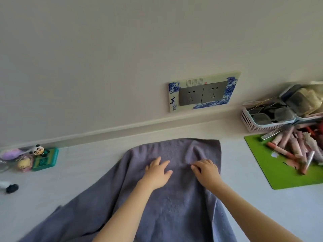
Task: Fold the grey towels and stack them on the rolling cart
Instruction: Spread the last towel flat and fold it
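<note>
From the head camera, a pink slatted plastic basket (251, 119) stood at the far right against the wall, holding several pairs of glasses and thin cords; just beside it on the right sat a second container (300, 102) filled with clear-lidded boxes and a pale straw-like bundle, its own shape hard to tell. Below them a bright green mat (272, 173) lay flat on the pale tabletop (87, 170), with a loose heap of pinkish cosmetic tubes (295, 149) across its far part; they were too many and too overlapped to count.

One grey towel (174, 206), soft and napped terry, was spread in the middle of the tabletop, its far edge lying near the wall and its near-left part trailing in wrinkles towards the lower left corner. Two bare hands lay on its far half. The left hand (157, 173) pressed flat on the cloth, fingers straight and spread. The right hand (206, 169) rested just beside it, fingers bent with the tips on the towel; whether they pinched the cloth could not be told.

On the wall, two grey sockets (203, 94) sat within one blue-and-white patterned rectangular frame. At the far left stood a panda figurine (37, 150) on a green box (46, 159), beside small pink and lilac trinkets. A small black object (12, 188) lay at the near left.
</note>
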`<state>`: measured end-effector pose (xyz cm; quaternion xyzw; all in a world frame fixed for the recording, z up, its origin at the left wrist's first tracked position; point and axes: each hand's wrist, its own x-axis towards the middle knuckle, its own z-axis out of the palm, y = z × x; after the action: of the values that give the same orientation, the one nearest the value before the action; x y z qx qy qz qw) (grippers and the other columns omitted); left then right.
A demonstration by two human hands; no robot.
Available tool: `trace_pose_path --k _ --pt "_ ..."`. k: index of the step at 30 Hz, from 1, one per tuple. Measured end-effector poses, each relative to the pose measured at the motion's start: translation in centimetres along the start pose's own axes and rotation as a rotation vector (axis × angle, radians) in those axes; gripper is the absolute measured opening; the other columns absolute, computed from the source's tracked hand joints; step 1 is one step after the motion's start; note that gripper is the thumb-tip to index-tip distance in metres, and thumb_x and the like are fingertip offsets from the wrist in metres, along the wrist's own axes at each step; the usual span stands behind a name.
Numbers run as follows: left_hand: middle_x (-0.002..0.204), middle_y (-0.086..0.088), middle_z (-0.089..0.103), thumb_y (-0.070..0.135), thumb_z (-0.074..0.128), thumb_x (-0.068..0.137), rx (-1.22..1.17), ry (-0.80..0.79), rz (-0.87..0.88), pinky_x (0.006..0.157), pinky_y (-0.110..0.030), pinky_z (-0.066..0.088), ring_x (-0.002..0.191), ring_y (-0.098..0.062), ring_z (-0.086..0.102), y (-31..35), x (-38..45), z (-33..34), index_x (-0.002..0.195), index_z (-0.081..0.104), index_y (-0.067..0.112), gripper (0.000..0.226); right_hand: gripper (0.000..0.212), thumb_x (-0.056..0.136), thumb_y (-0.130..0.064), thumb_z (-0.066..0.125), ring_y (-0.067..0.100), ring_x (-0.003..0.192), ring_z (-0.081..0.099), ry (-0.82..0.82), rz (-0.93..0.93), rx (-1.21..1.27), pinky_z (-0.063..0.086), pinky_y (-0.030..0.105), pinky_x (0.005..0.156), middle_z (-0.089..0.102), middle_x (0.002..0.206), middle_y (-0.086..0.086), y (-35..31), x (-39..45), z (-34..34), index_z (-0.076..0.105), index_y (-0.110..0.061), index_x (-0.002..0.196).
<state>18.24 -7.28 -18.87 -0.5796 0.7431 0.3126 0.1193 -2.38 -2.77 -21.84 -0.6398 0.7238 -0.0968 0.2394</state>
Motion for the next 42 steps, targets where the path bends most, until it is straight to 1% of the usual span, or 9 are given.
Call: trace_pose_path --k 5,8,12,16,19,23,29,34,42 --pt "0.155 0.001 -0.026 0.049 0.032 0.098 0.096 -0.075 -0.031 0.115 -0.053 -0.009 0.142 -0.020 -0.025 -0.6 0.6 2.6 0.150 -0.004 0.037 0.065 0.088 0.072 -0.076 -0.008 0.024 0.145 0.009 -0.042 -0.089 -0.241 -0.006 0.043 0.115 0.014 0.156 -0.010 4.3 -2.7 0.6 0.029 -0.041 0.144" --pt "0.155 0.001 -0.026 0.050 0.030 0.098 0.061 -0.064 -0.036 0.116 -0.051 -0.010 0.142 -0.018 -0.025 -0.6 0.6 2.8 0.150 -0.003 0.037 0.062 0.079 0.079 -0.071 -0.009 0.024 0.146 -0.001 0.019 0.060 -0.323 -0.019 0.041 0.109 0.006 0.156 -0.009 6.8 -2.7 0.0 0.023 -0.043 0.145" --pt "0.156 -0.003 -0.023 0.047 0.030 0.099 0.068 0.061 0.007 0.115 -0.045 -0.015 0.142 -0.017 -0.025 0.9 -0.5 3.8 0.151 0.003 0.032 0.061 0.054 0.089 -0.047 0.026 0.027 0.136 0.033 0.070 0.009 -0.400 0.001 0.044 0.111 0.054 0.135 0.006 5.9 -4.2 -0.2 0.067 -0.025 0.116" --pt "0.155 -0.003 -0.025 0.047 0.029 0.099 0.133 0.074 0.108 0.115 -0.043 -0.016 0.142 -0.018 -0.025 2.0 -3.2 7.2 0.151 -0.001 0.033 0.062 0.064 0.100 -0.046 0.006 0.025 0.126 0.049 -0.017 -0.082 -0.341 0.003 0.038 0.114 0.057 0.133 0.002 5.1 -8.8 2.4 0.060 -0.023 0.125" --pt "0.155 -0.004 -0.026 0.048 0.029 0.098 0.214 0.053 0.141 0.115 -0.043 -0.016 0.142 -0.019 -0.026 1.4 -4.2 8.8 0.150 -0.006 0.032 0.065 0.059 0.098 -0.052 0.008 0.025 0.131 0.039 -0.010 0.080 -0.338 0.002 0.036 0.113 0.051 0.138 0.000 7.0 -11.1 3.2 0.043 -0.025 0.137" --pt "0.157 -0.006 -0.021 0.045 0.030 0.099 0.166 0.091 0.157 0.116 -0.039 -0.015 0.144 -0.019 -0.020 0.7 -5.7 9.0 0.152 0.001 0.028 0.062 0.062 0.098 -0.052 0.008 0.030 0.128 0.047 -0.018 0.259 -0.218 0.003 0.037 0.112 0.052 0.137 0.006 6.2 -13.4 3.9 0.047 -0.021 0.135" --pt "0.157 -0.009 -0.020 0.049 0.028 0.098 0.252 0.089 0.105 0.115 -0.049 -0.011 0.144 -0.027 -0.017 -0.3 -9.4 11.4 0.151 -0.004 0.029 0.065 0.058 0.098 -0.055 0.011 0.023 0.138 0.029 -0.038 0.239 -0.191 0.001 0.036 0.114 0.042 0.145 0.001 4.6 -18.2 6.4 0.039 -0.028 0.142" --pt "0.157 -0.007 -0.022 0.050 0.028 0.098 0.291 0.041 0.177 0.115 -0.048 -0.011 0.144 -0.025 -0.020 0.6 -11.0 13.3 0.150 -0.007 0.032 0.066 0.081 0.066 -0.071 -0.032 0.013 0.137 -0.025 0.011 0.228 -0.228 -0.023 0.032 0.111 -0.026 0.146 -0.013 7.0 -20.8 5.7 -0.021 -0.042 0.140" --pt "0.156 -0.007 -0.022 0.052 0.026 0.098 0.271 -0.009 0.231 0.115 -0.048 -0.012 0.143 -0.025 -0.022 6.3 -10.4 15.5 0.150 -0.006 0.033 0.064 0.099 0.044 -0.077 -0.043 0.016 0.144 -0.016 -0.029 0.330 -0.182 -0.013 0.038 0.115 -0.015 0.156 -0.009 12.3 -22.1 2.6 -0.025 -0.041 0.134"
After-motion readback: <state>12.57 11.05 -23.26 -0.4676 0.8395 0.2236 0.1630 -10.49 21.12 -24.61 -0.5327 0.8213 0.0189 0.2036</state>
